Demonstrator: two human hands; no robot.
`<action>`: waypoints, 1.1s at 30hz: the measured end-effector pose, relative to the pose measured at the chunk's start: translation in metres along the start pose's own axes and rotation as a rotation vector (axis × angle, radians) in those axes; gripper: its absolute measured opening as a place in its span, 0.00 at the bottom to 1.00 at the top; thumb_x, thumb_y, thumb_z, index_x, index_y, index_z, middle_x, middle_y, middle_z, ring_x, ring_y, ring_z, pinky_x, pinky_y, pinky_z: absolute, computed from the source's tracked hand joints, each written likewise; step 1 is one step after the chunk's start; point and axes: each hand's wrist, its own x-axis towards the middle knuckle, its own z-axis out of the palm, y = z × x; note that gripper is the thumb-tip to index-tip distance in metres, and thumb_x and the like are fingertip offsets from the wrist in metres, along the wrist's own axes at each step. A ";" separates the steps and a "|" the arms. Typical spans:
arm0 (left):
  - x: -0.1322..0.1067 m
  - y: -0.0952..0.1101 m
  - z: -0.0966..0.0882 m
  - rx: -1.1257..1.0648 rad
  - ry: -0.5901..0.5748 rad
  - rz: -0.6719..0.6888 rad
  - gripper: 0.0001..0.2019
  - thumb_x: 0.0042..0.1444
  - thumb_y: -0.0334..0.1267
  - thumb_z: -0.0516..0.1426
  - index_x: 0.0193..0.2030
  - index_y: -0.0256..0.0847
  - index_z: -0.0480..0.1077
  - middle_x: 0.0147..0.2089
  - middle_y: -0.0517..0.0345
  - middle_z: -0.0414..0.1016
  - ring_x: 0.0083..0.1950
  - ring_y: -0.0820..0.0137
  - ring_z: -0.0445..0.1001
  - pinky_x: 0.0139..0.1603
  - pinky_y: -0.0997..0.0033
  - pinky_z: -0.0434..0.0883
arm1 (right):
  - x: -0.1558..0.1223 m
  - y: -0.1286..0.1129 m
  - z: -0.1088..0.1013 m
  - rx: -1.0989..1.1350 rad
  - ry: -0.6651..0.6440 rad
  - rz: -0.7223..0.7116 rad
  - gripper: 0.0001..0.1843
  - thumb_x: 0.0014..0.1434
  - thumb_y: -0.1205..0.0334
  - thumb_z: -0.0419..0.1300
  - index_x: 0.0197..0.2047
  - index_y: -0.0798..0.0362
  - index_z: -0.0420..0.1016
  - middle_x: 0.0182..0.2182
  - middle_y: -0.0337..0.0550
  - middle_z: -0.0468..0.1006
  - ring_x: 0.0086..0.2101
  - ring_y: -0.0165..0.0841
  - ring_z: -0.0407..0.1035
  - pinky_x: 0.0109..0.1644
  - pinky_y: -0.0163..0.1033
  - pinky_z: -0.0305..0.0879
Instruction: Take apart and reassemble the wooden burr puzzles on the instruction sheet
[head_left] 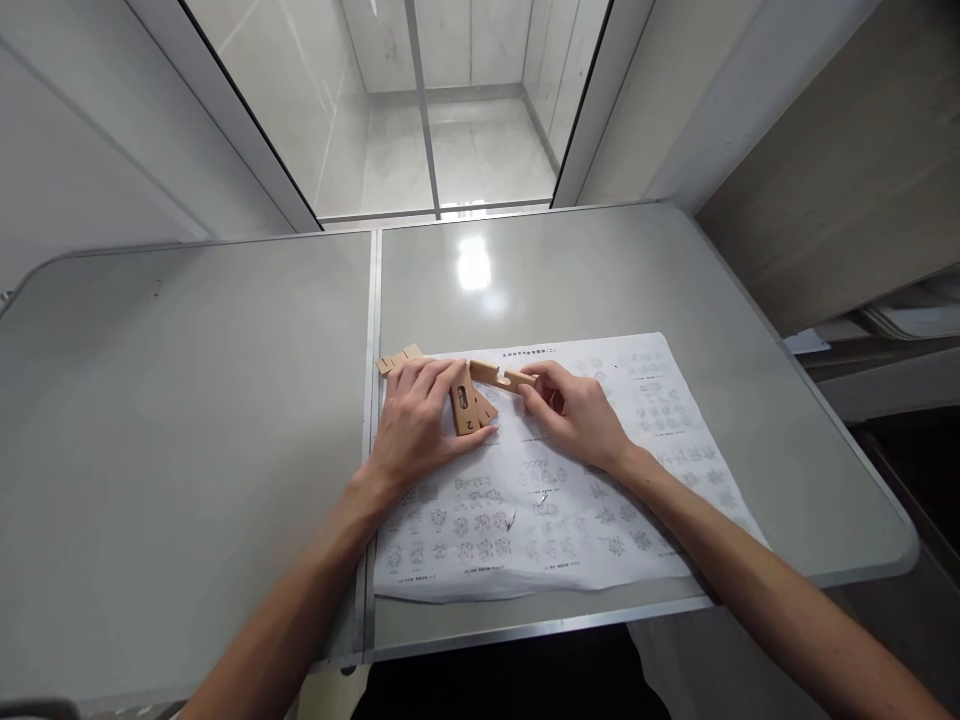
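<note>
My right hand (571, 412) is closed in a pinch on the right end of a notched wooden bar (511, 379). The bar has a rounded cut in its edge, and its left end comes close to my left fingertips. My left hand (422, 412) lies bent over several wooden puzzle pieces, its fingers above and its thumb below them. Between them shows a slotted wooden piece (465, 402) marked with a 2, overlapping another wooden piece (486, 408). Beyond the left knuckles, a flat wooden piece with dark slits (401, 358) sticks out. The left palm hides the rest.
Under both hands lies a large paper sheet (555, 545) printed with small line diagrams. It rests on a grey folding table (255, 400) with a metal seam (367, 560) left of the sheet. A glass door (480, 120) stands behind the table, and shelves (892, 320) are at the right.
</note>
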 end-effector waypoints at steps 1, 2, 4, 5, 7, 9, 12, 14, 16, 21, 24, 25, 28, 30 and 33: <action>0.000 0.000 0.000 0.001 0.000 0.003 0.37 0.60 0.56 0.70 0.71 0.42 0.67 0.64 0.42 0.78 0.65 0.45 0.73 0.67 0.41 0.67 | 0.000 0.001 0.001 -0.017 0.003 -0.007 0.12 0.74 0.55 0.58 0.54 0.51 0.76 0.28 0.38 0.78 0.25 0.32 0.68 0.32 0.40 0.64; 0.000 0.000 0.001 0.002 0.002 0.006 0.37 0.61 0.55 0.69 0.71 0.42 0.67 0.64 0.42 0.78 0.65 0.45 0.73 0.67 0.41 0.66 | 0.000 0.001 0.002 -0.036 0.005 -0.013 0.13 0.74 0.55 0.57 0.55 0.51 0.76 0.28 0.37 0.78 0.25 0.32 0.68 0.32 0.40 0.64; 0.000 0.000 0.001 0.004 0.006 0.007 0.36 0.61 0.55 0.69 0.71 0.42 0.67 0.65 0.41 0.78 0.67 0.44 0.72 0.69 0.39 0.65 | -0.001 0.000 0.003 -0.074 0.000 -0.027 0.14 0.74 0.56 0.57 0.56 0.52 0.76 0.29 0.38 0.78 0.25 0.32 0.68 0.33 0.40 0.63; 0.000 0.000 0.002 0.007 0.007 0.003 0.36 0.62 0.56 0.68 0.71 0.42 0.67 0.66 0.41 0.78 0.67 0.44 0.72 0.70 0.38 0.65 | 0.000 -0.001 0.003 -0.093 -0.003 -0.038 0.14 0.74 0.56 0.57 0.56 0.52 0.76 0.29 0.39 0.79 0.26 0.32 0.68 0.33 0.40 0.63; -0.001 0.000 0.003 0.016 0.004 -0.008 0.37 0.62 0.57 0.68 0.72 0.41 0.67 0.67 0.40 0.77 0.69 0.42 0.71 0.71 0.36 0.63 | 0.000 -0.005 0.004 -0.138 -0.002 -0.071 0.15 0.75 0.56 0.56 0.56 0.52 0.78 0.30 0.41 0.80 0.27 0.33 0.70 0.34 0.40 0.63; -0.002 0.000 0.005 0.024 -0.001 -0.021 0.38 0.63 0.57 0.67 0.74 0.41 0.65 0.69 0.38 0.76 0.70 0.41 0.70 0.71 0.35 0.63 | 0.000 -0.008 0.006 -0.194 -0.007 -0.105 0.16 0.76 0.57 0.54 0.57 0.52 0.78 0.32 0.43 0.82 0.29 0.35 0.72 0.35 0.41 0.63; -0.003 -0.001 0.007 0.038 -0.004 -0.025 0.39 0.65 0.57 0.65 0.76 0.42 0.63 0.72 0.38 0.73 0.73 0.40 0.68 0.72 0.34 0.62 | 0.000 -0.008 0.009 -0.268 -0.022 -0.139 0.19 0.78 0.58 0.51 0.63 0.52 0.76 0.38 0.47 0.85 0.33 0.37 0.75 0.37 0.41 0.64; -0.004 -0.001 0.008 0.052 0.002 -0.020 0.38 0.66 0.57 0.64 0.77 0.41 0.63 0.74 0.37 0.71 0.74 0.40 0.67 0.73 0.34 0.62 | -0.001 -0.005 0.013 -0.319 -0.016 -0.159 0.21 0.78 0.58 0.50 0.67 0.53 0.73 0.43 0.50 0.87 0.36 0.39 0.77 0.38 0.42 0.64; -0.004 -0.001 0.009 0.063 0.002 -0.018 0.38 0.67 0.56 0.64 0.77 0.40 0.62 0.75 0.37 0.70 0.75 0.40 0.66 0.74 0.34 0.61 | -0.001 -0.002 0.016 -0.372 -0.010 -0.175 0.22 0.78 0.58 0.50 0.70 0.54 0.71 0.46 0.52 0.87 0.39 0.40 0.78 0.37 0.42 0.64; -0.003 0.000 0.008 0.080 -0.013 -0.019 0.37 0.69 0.55 0.62 0.77 0.38 0.62 0.76 0.35 0.68 0.75 0.40 0.66 0.73 0.35 0.63 | -0.001 -0.001 0.018 -0.453 -0.030 -0.185 0.22 0.78 0.60 0.50 0.69 0.55 0.73 0.42 0.51 0.86 0.38 0.40 0.77 0.35 0.42 0.61; -0.003 0.001 0.008 0.078 -0.019 -0.027 0.36 0.70 0.53 0.62 0.78 0.39 0.62 0.77 0.35 0.67 0.76 0.40 0.66 0.72 0.35 0.63 | 0.000 -0.003 0.018 -0.472 -0.022 -0.199 0.23 0.79 0.59 0.49 0.70 0.54 0.72 0.42 0.50 0.85 0.37 0.40 0.76 0.34 0.42 0.61; -0.003 0.001 0.008 0.076 -0.020 -0.031 0.35 0.70 0.52 0.61 0.78 0.39 0.61 0.77 0.35 0.67 0.76 0.40 0.66 0.72 0.35 0.63 | 0.000 -0.003 0.019 -0.479 -0.014 -0.201 0.23 0.79 0.59 0.48 0.70 0.54 0.72 0.41 0.50 0.85 0.37 0.40 0.76 0.33 0.42 0.61; -0.003 0.000 0.008 0.072 -0.022 -0.038 0.35 0.70 0.51 0.61 0.78 0.41 0.61 0.78 0.36 0.66 0.77 0.40 0.65 0.73 0.35 0.63 | 0.000 -0.004 0.021 -0.497 0.022 -0.198 0.23 0.79 0.57 0.49 0.68 0.53 0.74 0.39 0.49 0.84 0.35 0.39 0.75 0.32 0.42 0.59; -0.003 0.000 0.008 0.067 -0.020 -0.038 0.34 0.70 0.50 0.61 0.78 0.41 0.60 0.78 0.36 0.66 0.77 0.41 0.65 0.73 0.34 0.63 | 0.000 -0.005 0.023 -0.504 0.035 -0.192 0.23 0.79 0.56 0.49 0.67 0.53 0.75 0.38 0.49 0.84 0.35 0.39 0.74 0.32 0.42 0.58; -0.003 -0.001 0.008 0.057 -0.012 -0.033 0.34 0.70 0.49 0.61 0.78 0.42 0.61 0.78 0.37 0.66 0.77 0.41 0.65 0.73 0.34 0.63 | 0.000 -0.006 0.024 -0.511 0.022 -0.190 0.22 0.80 0.54 0.49 0.66 0.52 0.76 0.37 0.49 0.83 0.34 0.39 0.73 0.32 0.43 0.58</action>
